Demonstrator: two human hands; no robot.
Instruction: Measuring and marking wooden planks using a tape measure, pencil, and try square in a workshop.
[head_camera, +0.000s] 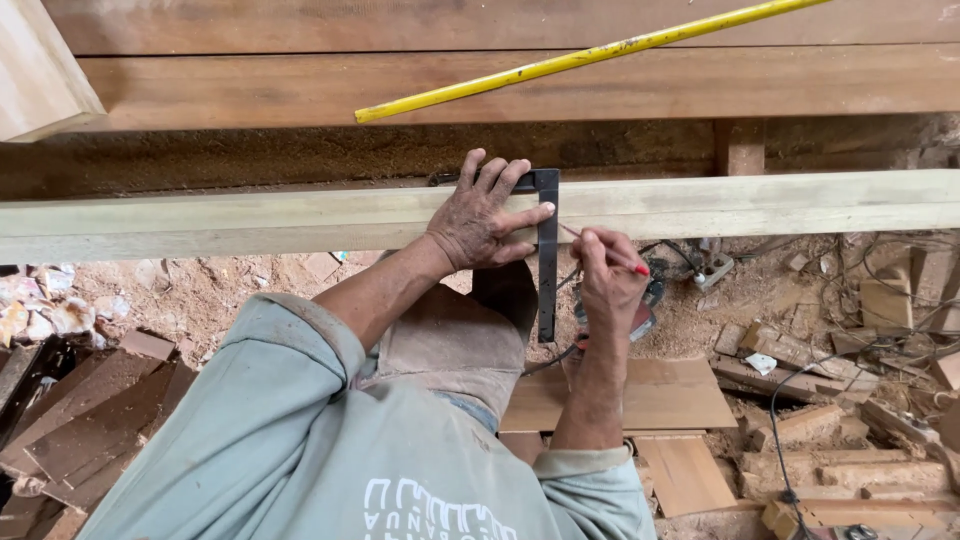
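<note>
Soft daylight, bright & even, no glare. Dark shade sits under the big brown beam (500, 85) up top. Only faint shadows near the hands. Pic is sharp in the middle, a bit bent & stretched at the edges.

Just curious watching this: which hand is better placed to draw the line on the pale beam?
Probably the right hand: it holds the red-tipped pencil beside the black metal square, which the left hand presses onto the pale wooden beam.

A woodworking shop, rough and well used: long timber beams (500, 90) lie across the top, sawdust (250, 290) coats the floor, board offcuts (90, 430) and wood blocks (800, 425) pile up around, and a black cable (790, 400) snakes through the scraps
</note>
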